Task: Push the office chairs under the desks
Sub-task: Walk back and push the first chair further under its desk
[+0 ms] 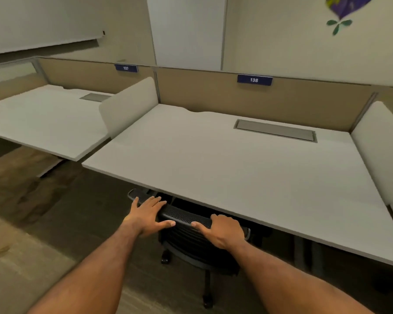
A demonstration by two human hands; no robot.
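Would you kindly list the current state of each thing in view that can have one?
Black mesh office chair: mostly tucked under the desk, backrest top at the edge.
White desk labelled 138: bare, grey cable hatch closed.
White desk labelled 137: bare, no chair visible.
Left hand: flat on the backrest.
Right hand: resting on the backrest.

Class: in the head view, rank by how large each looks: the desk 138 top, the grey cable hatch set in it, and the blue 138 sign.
1. desk 138 top
2. cable hatch
3. 138 sign

The sign sits farther back, so it looks somewhat smaller than it is.
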